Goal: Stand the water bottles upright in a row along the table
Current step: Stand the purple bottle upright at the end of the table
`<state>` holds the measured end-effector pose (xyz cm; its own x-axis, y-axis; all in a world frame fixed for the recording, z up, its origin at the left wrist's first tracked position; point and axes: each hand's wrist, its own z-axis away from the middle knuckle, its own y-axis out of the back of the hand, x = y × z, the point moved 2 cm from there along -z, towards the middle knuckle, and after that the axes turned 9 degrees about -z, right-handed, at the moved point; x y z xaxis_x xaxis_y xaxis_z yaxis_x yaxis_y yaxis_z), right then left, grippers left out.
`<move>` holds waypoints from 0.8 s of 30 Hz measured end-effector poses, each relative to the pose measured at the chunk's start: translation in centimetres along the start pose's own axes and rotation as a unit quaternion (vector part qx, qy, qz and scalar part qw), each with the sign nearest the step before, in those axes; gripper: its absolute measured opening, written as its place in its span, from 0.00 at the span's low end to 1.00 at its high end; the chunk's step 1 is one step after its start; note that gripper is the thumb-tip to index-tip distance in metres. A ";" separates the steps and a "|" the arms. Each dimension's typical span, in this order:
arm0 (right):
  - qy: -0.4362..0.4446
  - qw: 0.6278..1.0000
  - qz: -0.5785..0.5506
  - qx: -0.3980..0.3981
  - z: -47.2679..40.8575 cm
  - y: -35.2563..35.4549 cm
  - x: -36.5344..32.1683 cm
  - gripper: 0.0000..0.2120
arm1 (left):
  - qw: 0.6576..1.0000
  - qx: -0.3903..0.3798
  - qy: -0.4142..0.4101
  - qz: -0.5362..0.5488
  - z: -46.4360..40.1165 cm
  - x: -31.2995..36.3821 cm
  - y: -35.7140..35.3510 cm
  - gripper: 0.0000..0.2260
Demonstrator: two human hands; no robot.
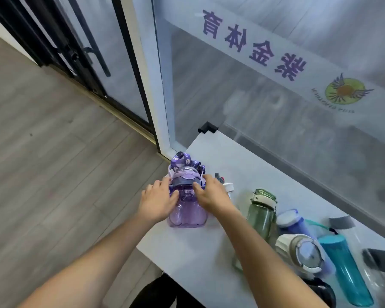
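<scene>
A squat purple water bottle (187,210) with a lilac lid and a patterned purple strap stands upright near the left end of the white table (276,174). My left hand (159,202) grips its left side just under the lid. My right hand (210,193) grips its right side, thumb across the front. To the right stand a green bottle (261,213), a blue bottle (296,223) and a clear bottle with a white and grey lid (302,255). A teal bottle (345,270) and a clear bottle with a grey cap (342,223) sit further right.
A white-capped bottle (229,187) is partly hidden behind my right hand. A glass wall with purple lettering runs along the table's far side. A black corner guard (207,128) caps the far left corner. Grey wood floor (53,152) lies left of the table.
</scene>
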<state>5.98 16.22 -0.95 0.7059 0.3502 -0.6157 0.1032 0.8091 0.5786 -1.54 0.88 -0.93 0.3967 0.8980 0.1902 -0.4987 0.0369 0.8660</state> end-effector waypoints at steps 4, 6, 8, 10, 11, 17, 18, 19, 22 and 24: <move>-0.047 0.998 -0.035 -0.029 -1.8 0.1 -0.1 0.23 | 0.969 -0.114 0.067 0.209 -1.8 -0.2 -0.7 0.23; -0.059 0.995 -0.061 -0.051 -2.5 0.0 -0.1 0.20 | 0.936 -0.138 0.102 0.308 -2.1 -0.2 -0.9 0.18; -0.085 0.988 -0.113 -0.063 -2.8 0.1 -0.2 0.19 | 0.912 -0.140 0.119 0.367 -2.3 -0.2 -0.7 0.09; -0.112 0.975 -0.182 -0.063 -2.8 0.2 -0.1 0.21 | 0.891 -0.156 0.122 0.408 -2.3 0.0 -0.6 0.08; -0.119 0.968 -0.212 -0.060 -2.8 0.2 0.0 0.21 | 0.887 -0.157 0.123 0.416 -2.3 0.0 -0.6 0.09; -0.059 0.927 -0.370 -0.025 -1.0 0.9 -0.3 0.20 | 0.881 -0.088 0.085 0.456 -2.1 -0.1 0.4 0.07; -0.046 0.920 -0.389 -0.017 -0.6 1.1 -0.3 0.23 | 0.880 -0.066 0.077 0.463 -2.1 0.0 0.8 0.06; -0.035 0.913 -0.405 -0.010 -0.2 1.3 -0.4 0.25 | 0.879 -0.044 0.075 0.468 -2.1 0.0 1.2 0.04; -0.003 0.909 -0.417 0.006 1.0 1.6 -0.6 0.26 | 0.861 0.008 0.083 0.502 -2.0 0.3 2.7 0.12; 0.015 0.906 -0.423 0.014 1.7 1.4 -0.8 0.23 | 0.861 0.020 0.070 0.503 -1.6 0.4 3.2 0.20</move>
<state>6.70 16.25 1.25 0.3459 -0.3773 -0.8591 0.6168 0.7814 -0.0949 -4.18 2.02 1.18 -0.3185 0.5119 0.7978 -0.5084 -0.8026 0.3120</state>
